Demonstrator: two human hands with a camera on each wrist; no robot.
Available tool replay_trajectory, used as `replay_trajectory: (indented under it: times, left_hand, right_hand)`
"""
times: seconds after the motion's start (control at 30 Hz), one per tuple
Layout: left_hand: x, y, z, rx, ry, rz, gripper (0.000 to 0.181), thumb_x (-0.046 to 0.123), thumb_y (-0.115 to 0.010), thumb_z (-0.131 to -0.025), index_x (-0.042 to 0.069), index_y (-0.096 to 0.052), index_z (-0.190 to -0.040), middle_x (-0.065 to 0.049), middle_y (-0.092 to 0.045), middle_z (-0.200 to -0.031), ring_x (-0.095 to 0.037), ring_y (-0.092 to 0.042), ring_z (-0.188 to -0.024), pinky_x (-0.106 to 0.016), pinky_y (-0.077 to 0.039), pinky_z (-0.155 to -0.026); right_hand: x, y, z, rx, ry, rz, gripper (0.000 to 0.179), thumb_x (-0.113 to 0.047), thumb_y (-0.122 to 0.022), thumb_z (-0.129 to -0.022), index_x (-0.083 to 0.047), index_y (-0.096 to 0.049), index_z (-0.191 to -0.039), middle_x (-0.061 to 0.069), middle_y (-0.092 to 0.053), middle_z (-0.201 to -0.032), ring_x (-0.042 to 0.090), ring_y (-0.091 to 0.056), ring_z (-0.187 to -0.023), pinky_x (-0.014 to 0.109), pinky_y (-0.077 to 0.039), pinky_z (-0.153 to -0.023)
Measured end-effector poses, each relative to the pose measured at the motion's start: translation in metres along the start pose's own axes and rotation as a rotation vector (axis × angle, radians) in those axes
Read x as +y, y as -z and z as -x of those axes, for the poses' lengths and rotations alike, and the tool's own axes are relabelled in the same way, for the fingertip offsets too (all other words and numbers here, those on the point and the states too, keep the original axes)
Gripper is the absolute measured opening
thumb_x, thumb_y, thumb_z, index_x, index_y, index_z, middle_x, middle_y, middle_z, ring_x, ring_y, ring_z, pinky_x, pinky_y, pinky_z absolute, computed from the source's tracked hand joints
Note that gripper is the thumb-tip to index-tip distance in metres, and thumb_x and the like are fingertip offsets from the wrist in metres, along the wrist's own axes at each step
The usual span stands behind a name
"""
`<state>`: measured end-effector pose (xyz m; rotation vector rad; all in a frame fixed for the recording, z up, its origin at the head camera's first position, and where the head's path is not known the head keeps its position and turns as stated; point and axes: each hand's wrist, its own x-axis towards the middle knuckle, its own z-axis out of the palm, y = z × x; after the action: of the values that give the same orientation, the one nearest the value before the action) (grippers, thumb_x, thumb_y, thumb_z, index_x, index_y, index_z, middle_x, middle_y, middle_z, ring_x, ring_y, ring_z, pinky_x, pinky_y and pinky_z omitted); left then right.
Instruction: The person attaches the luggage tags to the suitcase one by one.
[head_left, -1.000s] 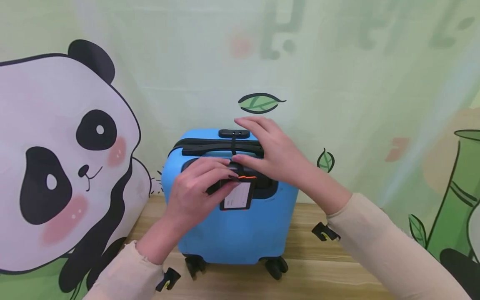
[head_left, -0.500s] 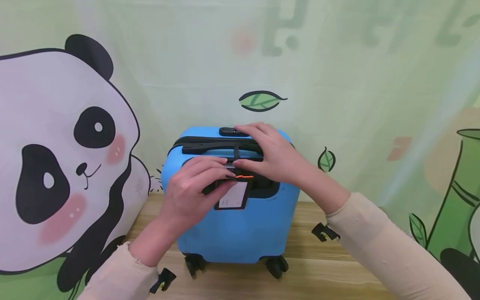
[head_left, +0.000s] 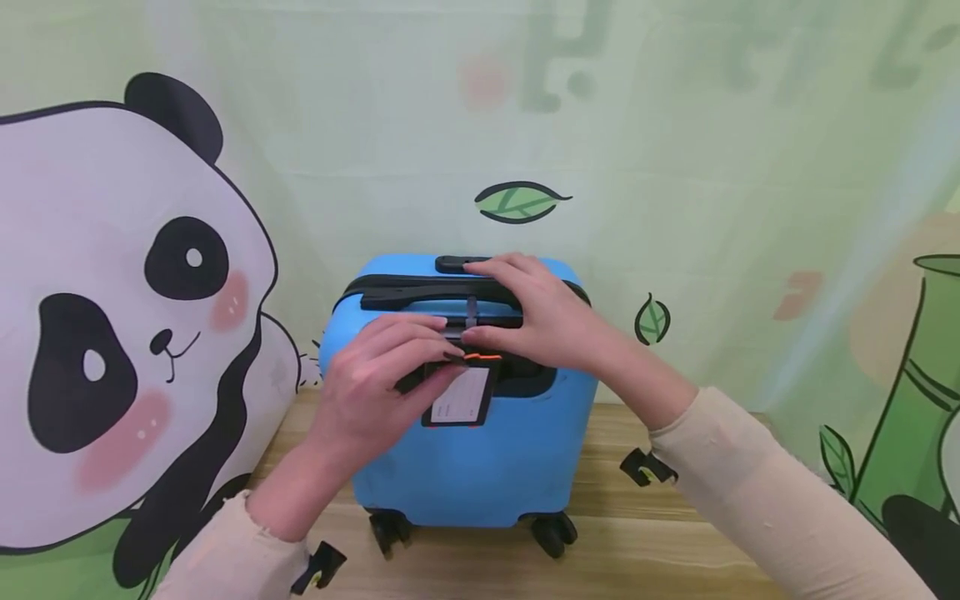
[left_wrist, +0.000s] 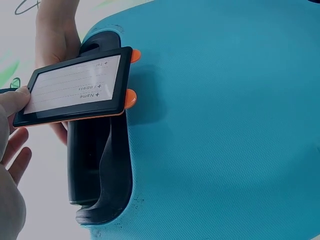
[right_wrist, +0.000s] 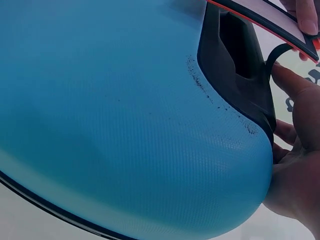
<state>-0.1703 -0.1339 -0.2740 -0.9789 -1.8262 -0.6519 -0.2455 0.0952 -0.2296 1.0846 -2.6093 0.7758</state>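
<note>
While my left fingers [head_left: 411,347] pinch the luggage tag [left_wrist: 75,85], my right fingers [head_left: 498,271] arch, parted, beside its strap [right_wrist: 274,53], hold unclear. Tag sits before the handle [left_wrist: 82,165] of the blue suitcase [head_left: 465,475]. Likely strap-looping; next calls for pulling snug.

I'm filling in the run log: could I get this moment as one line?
left hand: pinches luggage tag by one end | right hand: beside strap, contact unclear | blue suitcase: upright on wheels
</note>
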Motion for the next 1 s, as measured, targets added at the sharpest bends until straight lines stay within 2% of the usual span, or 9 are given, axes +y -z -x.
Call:
replay_trajectory:
  times: [0.17,0.43,0.7,0.9,1.0]
  left_hand:
    - [0.000,0.001,0.000,-0.006,0.012,0.000,0.031,0.001,-0.097,-0.073,0.004,-0.083,-0.101,-0.010,-0.081,-0.102,-0.030,-0.075,-0.110,-0.050,-0.062,-0.095]
    - [0.001,0.004,0.003,-0.003,-0.003,0.006,0.033,-0.001,-0.097,-0.072,0.006,-0.083,-0.101,-0.007,-0.081,-0.100,-0.029,-0.075,-0.110,-0.048,-0.063,-0.094]
    - [0.000,0.009,0.007,-0.008,-0.011,0.012,0.037,-0.003,-0.097,-0.070,0.007,-0.082,-0.102,-0.006,-0.081,-0.100,-0.029,-0.075,-0.110,-0.046,-0.063,-0.093]
    - [0.000,0.013,0.007,-0.033,0.025,0.024,0.031,0.002,-0.095,-0.075,0.007,-0.082,-0.103,-0.006,-0.081,-0.101,-0.029,-0.074,-0.112,-0.033,-0.057,-0.105]
    - [-0.002,0.014,0.006,-0.035,0.037,0.030,0.030,0.003,-0.095,-0.076,0.007,-0.082,-0.103,-0.007,-0.081,-0.102,-0.030,-0.074,-0.112,-0.029,-0.055,-0.107]
  right_hand:
    - [0.000,0.000,-0.002,-0.017,-0.013,-0.009,0.078,-0.043,-0.084,-0.094,-0.018,-0.050,-0.160,0.010,-0.050,-0.157,0.029,-0.046,-0.144,0.053,-0.047,-0.115]
    - [-0.001,0.002,-0.006,-0.035,-0.019,-0.021,0.076,-0.045,-0.082,-0.095,-0.019,-0.051,-0.159,0.008,-0.052,-0.154,0.026,-0.049,-0.141,0.051,-0.048,-0.113]
    - [0.000,0.001,-0.012,-0.044,-0.022,0.013,0.075,-0.046,-0.080,-0.096,-0.021,-0.051,-0.160,0.010,-0.051,-0.157,0.028,-0.048,-0.142,0.052,-0.048,-0.114]
    - [-0.002,0.002,-0.014,-0.060,-0.016,0.013,0.076,-0.046,-0.081,-0.095,-0.020,-0.050,-0.160,0.010,-0.052,-0.155,0.027,-0.048,-0.140,0.050,-0.049,-0.112]
    - [-0.002,0.002,-0.015,-0.053,-0.014,0.013,0.075,-0.045,-0.081,-0.096,-0.019,-0.051,-0.159,0.009,-0.053,-0.154,0.027,-0.049,-0.140,0.050,-0.049,-0.113]
